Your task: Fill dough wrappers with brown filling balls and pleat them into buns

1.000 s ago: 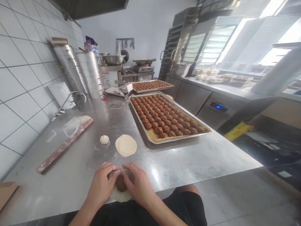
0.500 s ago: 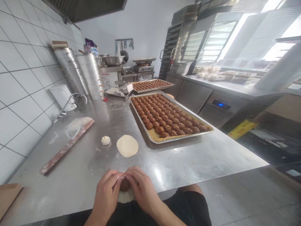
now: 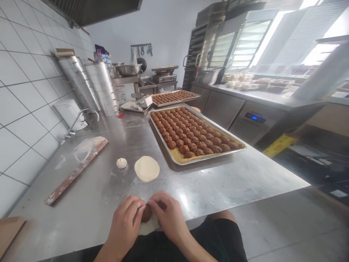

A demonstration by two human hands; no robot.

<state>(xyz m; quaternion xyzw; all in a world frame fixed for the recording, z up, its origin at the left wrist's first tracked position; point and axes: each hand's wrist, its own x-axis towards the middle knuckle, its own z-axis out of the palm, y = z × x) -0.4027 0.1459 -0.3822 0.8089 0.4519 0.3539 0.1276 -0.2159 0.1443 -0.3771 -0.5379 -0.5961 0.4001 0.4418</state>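
At the near edge of the counter, both my hands work at a pale dough wrapper with a round brown ball of filling on it. My left hand is closed, its thumb and fingers pinching at the wrapper's far edge. My right hand also has thumb and finger pressed together there, on the other side of the ball. My fingers hide much of the wrapper. Beyond them lie a flat round dough wrapper and, to its left, a small pleated bun.
A large metal tray of brown filling balls stands to the right, with a second tray of them behind. On the left lie a floury reddish-brown strip and a clear plastic bag. A faucet rises by the tiled wall.
My fingertips have drawn slightly apart above the filling ball, the right hand shifting a little to the right. The view has shifted slightly; trays, bun and flat wrapper stay in place.
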